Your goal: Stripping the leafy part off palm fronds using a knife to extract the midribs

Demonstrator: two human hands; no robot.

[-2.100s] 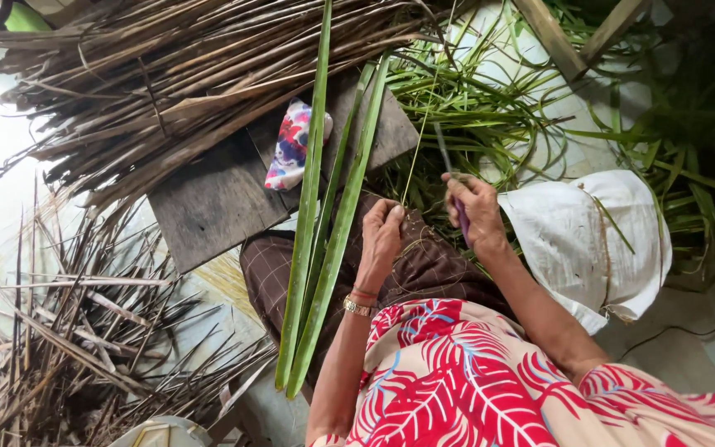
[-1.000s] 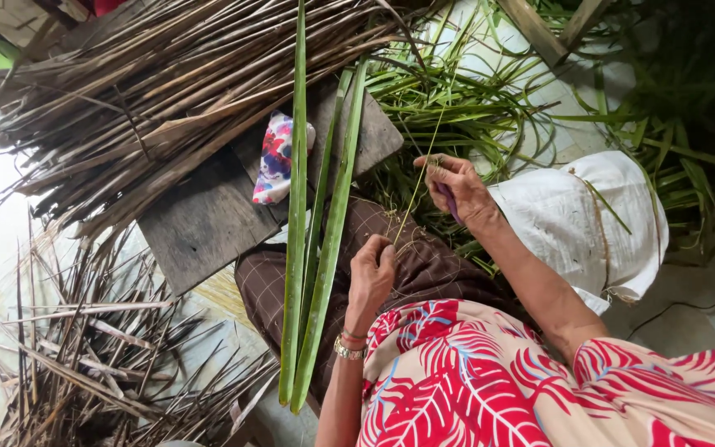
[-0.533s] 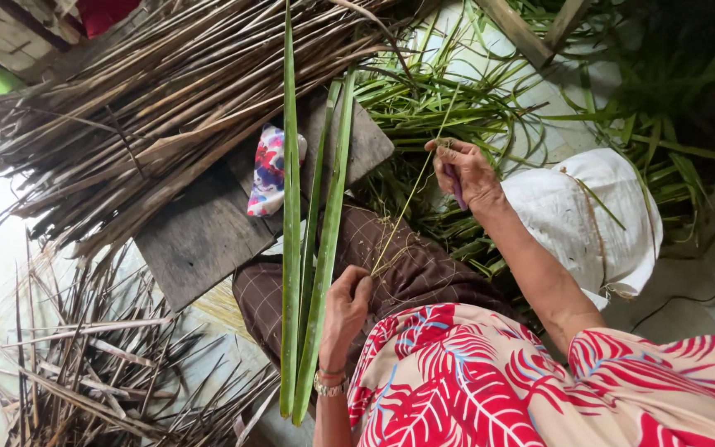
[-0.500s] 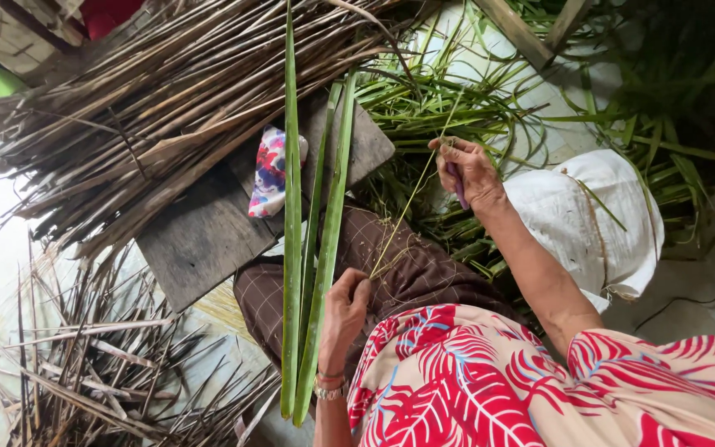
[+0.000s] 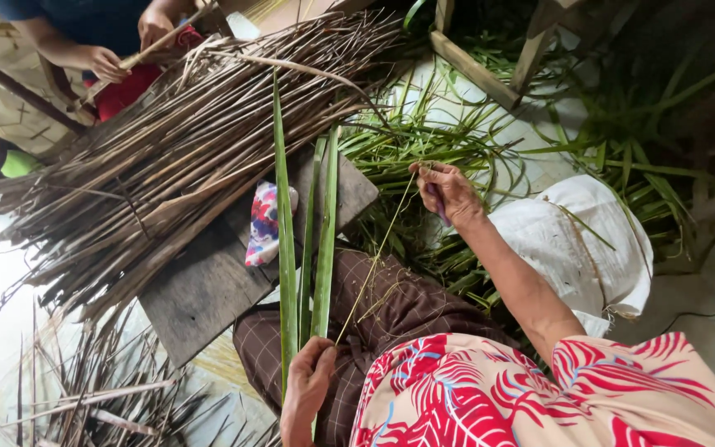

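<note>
The left hand (image 5: 308, 377) is gripping long green leaves (image 5: 304, 248) lying across the lap; the right hand (image 5: 447, 192) is pinching a thin strip (image 5: 374, 257); dried stalks (image 5: 167, 149), wooden board (image 5: 217, 281), patterned cloth (image 5: 265, 222), white sack (image 5: 581, 248) are surrounding them.

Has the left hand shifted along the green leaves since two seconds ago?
Yes. The left hand has slid down the green leaves toward the person's body, away from the wooden board, stretching the thin strip from the right hand.
</note>
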